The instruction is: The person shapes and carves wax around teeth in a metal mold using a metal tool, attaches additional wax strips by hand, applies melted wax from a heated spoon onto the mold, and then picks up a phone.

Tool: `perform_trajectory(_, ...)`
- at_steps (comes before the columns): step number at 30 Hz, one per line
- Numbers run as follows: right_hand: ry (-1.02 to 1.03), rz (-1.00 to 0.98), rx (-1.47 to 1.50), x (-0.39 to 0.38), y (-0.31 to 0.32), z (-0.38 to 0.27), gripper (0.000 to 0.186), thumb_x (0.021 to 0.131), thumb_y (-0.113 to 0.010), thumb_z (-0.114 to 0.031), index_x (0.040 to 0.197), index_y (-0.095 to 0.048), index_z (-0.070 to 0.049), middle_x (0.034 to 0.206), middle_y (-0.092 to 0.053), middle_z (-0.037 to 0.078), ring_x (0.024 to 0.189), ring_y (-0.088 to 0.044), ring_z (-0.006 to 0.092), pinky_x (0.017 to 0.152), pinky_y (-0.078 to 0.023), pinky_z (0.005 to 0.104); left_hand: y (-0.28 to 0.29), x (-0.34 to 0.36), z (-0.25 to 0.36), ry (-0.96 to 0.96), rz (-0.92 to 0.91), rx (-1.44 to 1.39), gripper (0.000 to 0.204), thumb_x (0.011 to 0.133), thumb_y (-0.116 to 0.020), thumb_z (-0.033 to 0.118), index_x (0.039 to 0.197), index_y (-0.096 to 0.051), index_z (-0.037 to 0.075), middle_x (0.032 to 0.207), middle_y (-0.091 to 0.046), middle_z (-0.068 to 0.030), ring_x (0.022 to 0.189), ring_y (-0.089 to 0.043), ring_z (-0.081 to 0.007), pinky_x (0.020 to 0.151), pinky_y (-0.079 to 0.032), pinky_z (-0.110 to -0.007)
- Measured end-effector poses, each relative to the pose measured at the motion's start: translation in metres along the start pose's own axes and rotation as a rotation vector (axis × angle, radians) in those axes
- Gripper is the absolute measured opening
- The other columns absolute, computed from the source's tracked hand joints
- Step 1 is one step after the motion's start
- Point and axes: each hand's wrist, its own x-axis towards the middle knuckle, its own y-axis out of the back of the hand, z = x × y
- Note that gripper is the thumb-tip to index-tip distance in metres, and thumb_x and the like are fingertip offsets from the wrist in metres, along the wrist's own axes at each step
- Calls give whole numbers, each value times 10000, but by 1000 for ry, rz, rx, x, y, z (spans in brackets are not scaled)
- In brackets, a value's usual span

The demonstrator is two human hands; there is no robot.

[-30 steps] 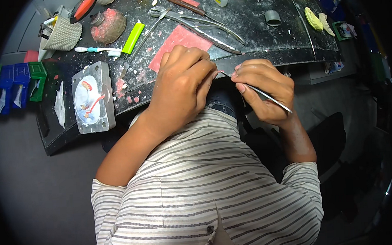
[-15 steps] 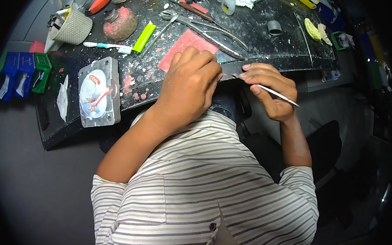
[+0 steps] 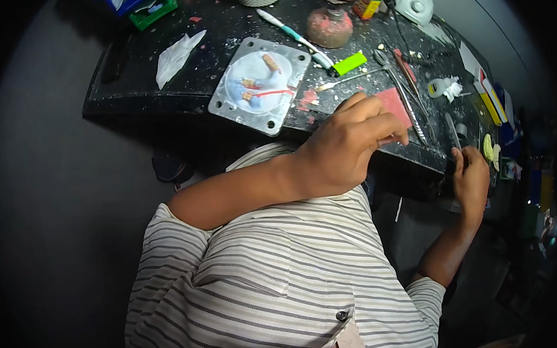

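Over the bench's front edge, my left hand [image 3: 358,142] is bent with its fingers curled in; whatever they pinch is hidden. Beyond it lies a flat pink wax sheet [image 3: 395,107]. Farther right, my right hand [image 3: 471,181] grips a slim metal knife-like tool [image 3: 452,129], its blade pointing away over the bench. A thin white stick [image 3: 398,210] shows below the bench edge between my hands; what supports it cannot be made out. Left of my left hand, a square grey metal flask half [image 3: 219,96] holds white plaster with pink and reddish pieces set in it.
On the black bench [image 3: 144,80] are a crumpled white tissue [image 3: 178,59], a toothbrush [image 3: 294,36], a green lighter [image 3: 349,63], a pink-smeared burner [image 3: 329,29], metal pliers [image 3: 405,94] and a small white bottle [image 3: 437,87]. Yellowish moulded pieces [image 3: 489,152] lie at the right.
The view has swung, shifting the bench's things. My right hand has moved away from my left and no longer holds the slim light tool; it now grips the knife-like one.
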Motion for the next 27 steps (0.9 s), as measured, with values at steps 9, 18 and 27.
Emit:
perform_trajectory(9, 346, -39, 856, 1, 1, -152, 203, 882, -810, -48, 1061, -749, 23, 978, -759, 109, 814, -701, 159, 769, -539, 285, 50, -34, 10, 197, 179, -361, 119, 982, -670, -41, 1084, -692, 15, 1243, -634, -131, 1108, -601, -171, 995, -465, -301)
perform_trajectory(18, 413, -101, 1049, 18, -25, -224, 135, 901, -794, 5, 1034, -771, 14, 910, -759, 102, 756, -697, 145, 681, -537, 264, 88, -54, -6, 142, 281, -173, 225, 980, -679, -16, 1203, -669, -39, 1278, -638, -191, 1223, -594, -230, 1059, -465, -364)
perform_trajectory(27, 351, -87, 894, 40, -41, -243, 225, 873, -718, 112, 1064, -753, -2, 916, -743, 105, 813, -738, 188, 688, -590, 291, 162, -61, -62, 204, 9, 217, 985, 838, -747, 395, 1620, -314, -19, 1694, -228, -319, 1596, -214, -425, 1275, -188, -485)
